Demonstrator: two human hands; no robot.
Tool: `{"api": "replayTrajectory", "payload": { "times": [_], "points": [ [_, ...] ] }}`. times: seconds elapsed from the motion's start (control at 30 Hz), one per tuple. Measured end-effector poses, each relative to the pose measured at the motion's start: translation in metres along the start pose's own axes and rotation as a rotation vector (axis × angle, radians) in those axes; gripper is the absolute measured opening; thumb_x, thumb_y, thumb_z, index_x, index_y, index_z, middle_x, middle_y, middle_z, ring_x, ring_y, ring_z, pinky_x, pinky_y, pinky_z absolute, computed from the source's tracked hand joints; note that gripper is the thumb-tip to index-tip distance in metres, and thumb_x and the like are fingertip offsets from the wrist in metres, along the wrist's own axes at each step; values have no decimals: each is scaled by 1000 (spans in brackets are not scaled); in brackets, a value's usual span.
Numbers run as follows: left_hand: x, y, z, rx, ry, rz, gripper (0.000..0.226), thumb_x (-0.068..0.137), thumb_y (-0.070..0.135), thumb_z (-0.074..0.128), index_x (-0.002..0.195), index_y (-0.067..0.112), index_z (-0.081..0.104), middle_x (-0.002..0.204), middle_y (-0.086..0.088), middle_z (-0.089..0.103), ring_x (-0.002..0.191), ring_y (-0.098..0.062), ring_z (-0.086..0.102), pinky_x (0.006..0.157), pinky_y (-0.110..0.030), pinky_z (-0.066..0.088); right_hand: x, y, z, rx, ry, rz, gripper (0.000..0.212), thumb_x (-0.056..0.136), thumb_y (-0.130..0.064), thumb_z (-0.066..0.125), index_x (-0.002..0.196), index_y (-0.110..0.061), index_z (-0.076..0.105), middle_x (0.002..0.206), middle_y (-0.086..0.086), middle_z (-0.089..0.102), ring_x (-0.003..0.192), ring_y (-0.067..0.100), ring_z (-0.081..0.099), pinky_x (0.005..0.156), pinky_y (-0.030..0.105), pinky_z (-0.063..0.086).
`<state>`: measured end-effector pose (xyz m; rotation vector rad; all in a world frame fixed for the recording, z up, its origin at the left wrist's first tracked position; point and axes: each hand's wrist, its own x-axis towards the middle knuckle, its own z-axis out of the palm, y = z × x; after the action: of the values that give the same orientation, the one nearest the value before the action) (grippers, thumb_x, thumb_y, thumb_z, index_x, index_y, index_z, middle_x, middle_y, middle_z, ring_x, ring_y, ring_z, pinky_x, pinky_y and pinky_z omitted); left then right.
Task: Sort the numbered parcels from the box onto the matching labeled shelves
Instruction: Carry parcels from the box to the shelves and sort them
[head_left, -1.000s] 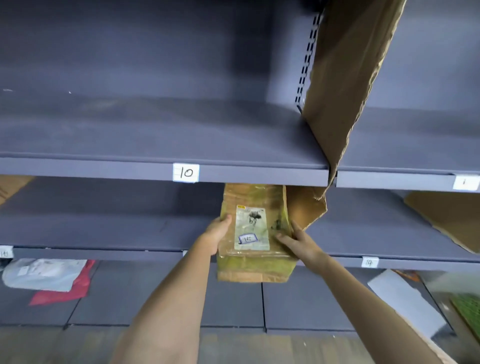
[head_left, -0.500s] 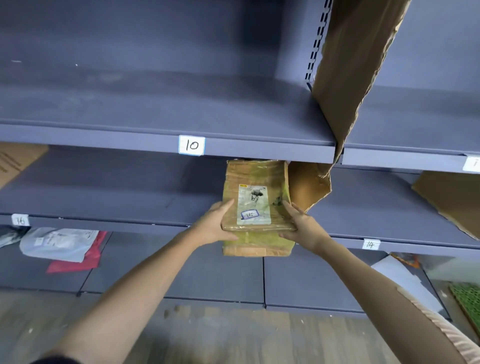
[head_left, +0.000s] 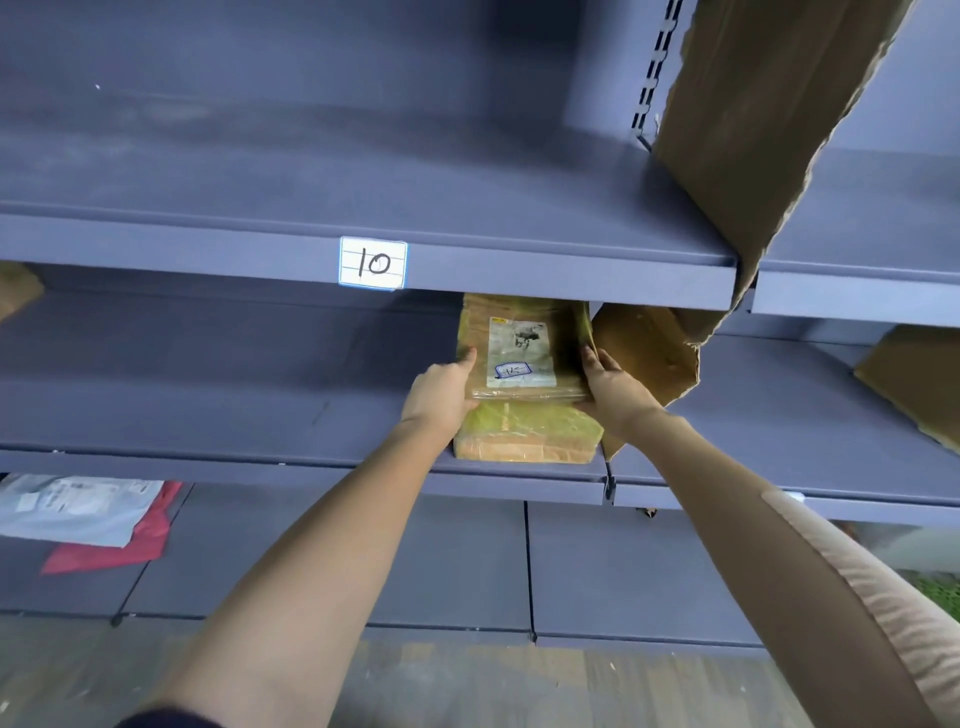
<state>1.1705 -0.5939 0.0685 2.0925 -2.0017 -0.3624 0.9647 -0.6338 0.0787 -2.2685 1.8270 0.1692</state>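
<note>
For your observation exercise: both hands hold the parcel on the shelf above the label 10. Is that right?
Not quite. The head view shows both hands, left and right, holding the parcel on the shelf below the label 10, not above it.

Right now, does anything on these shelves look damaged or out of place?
Yes. The cardboard divider right of the shelf labelled 10 has a torn, ragged edge, and its lower piece bends beside the parcel that both hands hold.
</note>
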Motion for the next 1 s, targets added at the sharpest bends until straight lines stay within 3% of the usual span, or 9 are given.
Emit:
{"api": "replayTrajectory", "payload": {
  "times": [0.13,0.33,0.5,1.0],
  "points": [
    [12,-1,0,7,-9,-2,68,94,23,58,151,22,21,115,-14,63,107,-33,58,89,-39,47,9,0,1,-55,15,-7,72,99,-7,42,149,-2,-9,160,11,1,147,17,1,110,33,33],
    [21,2,4,16,0,-54,68,95,21,57,151,24,20,121,-13,61,110,-33,57,83,-38,46,13,-4,-1,2,18,36,75,99,-16,46,151,-6,-8,159,14,-3,144,25,24,107,36,36],
    [27,2,8,12,11,-75,67,95,16,56,151,26,20,123,-11,60,111,-31,56,79,-35,45,16,-6,4,33,82,91,74,99,-11,46,152,-13,-6,159,14,0,125,36,50,96,39,44],
    [44,-1,12,-1,26,-77,66,96,14,55,151,26,21,126,-12,58,116,-30,52,87,-37,44,27,-2,11,98,192,94,74,96,-2,46,153,-18,2,156,15,14,118,41,52,92,41,46]
  ]
}}
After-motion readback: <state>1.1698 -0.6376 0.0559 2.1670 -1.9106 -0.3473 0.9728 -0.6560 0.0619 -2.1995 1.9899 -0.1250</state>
